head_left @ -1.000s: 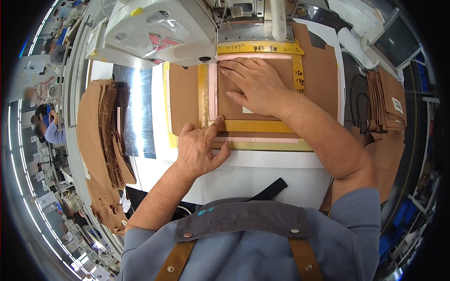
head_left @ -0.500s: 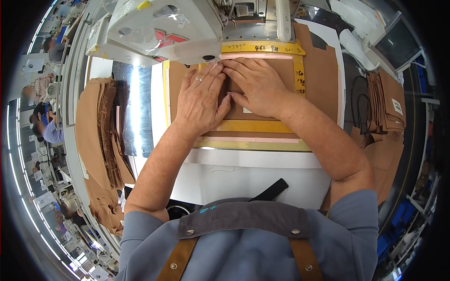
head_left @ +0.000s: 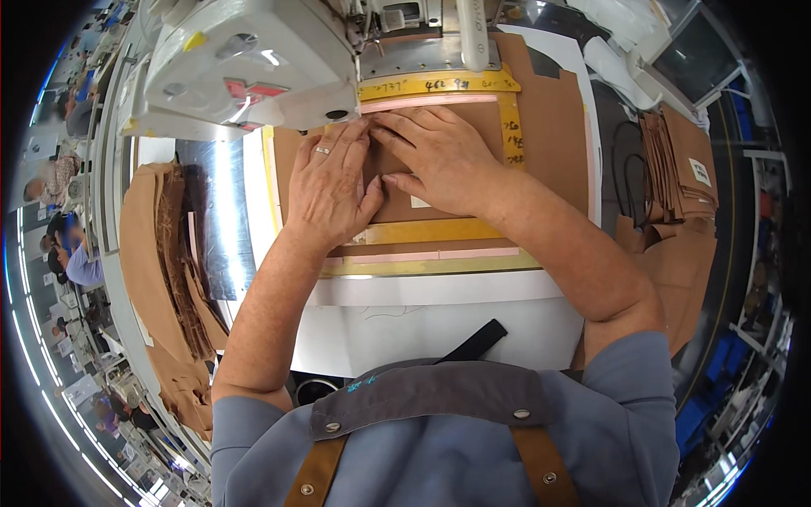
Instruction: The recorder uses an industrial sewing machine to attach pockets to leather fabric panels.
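Both of my hands lie palm down on a brown fabric piece (head_left: 480, 125) inside a yellow frame (head_left: 431, 231). My left hand (head_left: 331, 190), with a ring on one finger, presses its outstretched fingers on the fabric. Beside it my right hand (head_left: 446, 159) lies with fingers extended toward the left fingertips. The two thumbs point at each other with a narrow gap. A small pale patch (head_left: 419, 202) shows below the right thumb. Just beyond the fingertips is the white sewing machine head (head_left: 270, 59); its needle area is hard to make out.
Stacked brown fabric pieces lie at the left (head_left: 152, 253) and right (head_left: 676, 173). A black cable (head_left: 623, 169) runs near the right stack. A screen (head_left: 697, 55) stands at the far right. A black strap (head_left: 473, 340) lies near my body. Other people sit far left.
The whole view has shifted, so the scene sits a little further left. My hands stay in nearly the same place on the fabric; a slight gap now shows between the thumbs.
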A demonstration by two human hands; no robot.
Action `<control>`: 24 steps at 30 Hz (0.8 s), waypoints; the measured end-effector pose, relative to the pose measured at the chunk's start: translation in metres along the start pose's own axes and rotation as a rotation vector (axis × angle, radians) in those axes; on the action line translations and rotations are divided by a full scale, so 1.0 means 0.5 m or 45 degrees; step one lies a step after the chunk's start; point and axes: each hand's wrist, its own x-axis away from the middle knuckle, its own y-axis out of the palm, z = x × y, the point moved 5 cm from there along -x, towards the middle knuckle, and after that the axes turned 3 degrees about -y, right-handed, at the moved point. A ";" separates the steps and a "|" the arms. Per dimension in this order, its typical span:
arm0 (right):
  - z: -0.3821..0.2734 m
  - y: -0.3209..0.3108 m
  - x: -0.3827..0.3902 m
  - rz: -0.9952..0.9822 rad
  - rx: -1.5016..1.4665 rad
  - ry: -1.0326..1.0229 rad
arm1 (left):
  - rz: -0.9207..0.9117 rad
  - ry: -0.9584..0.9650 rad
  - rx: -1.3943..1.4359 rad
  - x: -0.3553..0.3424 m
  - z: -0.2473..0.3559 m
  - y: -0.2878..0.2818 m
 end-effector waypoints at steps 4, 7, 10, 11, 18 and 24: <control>0.039 -0.051 0.030 -0.071 0.058 0.120 | -0.005 -0.015 0.001 0.008 -0.005 0.001; 0.118 -0.103 0.081 0.086 0.236 0.272 | 0.002 -0.012 -0.025 0.008 -0.002 -0.001; 0.171 -0.119 0.118 0.185 0.010 0.607 | 0.000 -0.005 -0.038 0.004 0.003 0.002; 0.171 -0.123 0.116 0.184 0.012 0.609 | -0.002 -0.010 -0.042 0.003 0.004 0.003; 0.186 -0.118 0.114 0.067 0.008 0.758 | 0.002 -0.002 -0.024 0.008 0.003 0.006; 0.190 -0.120 0.093 -0.061 0.152 0.784 | -0.017 -0.015 -0.030 0.006 0.000 0.006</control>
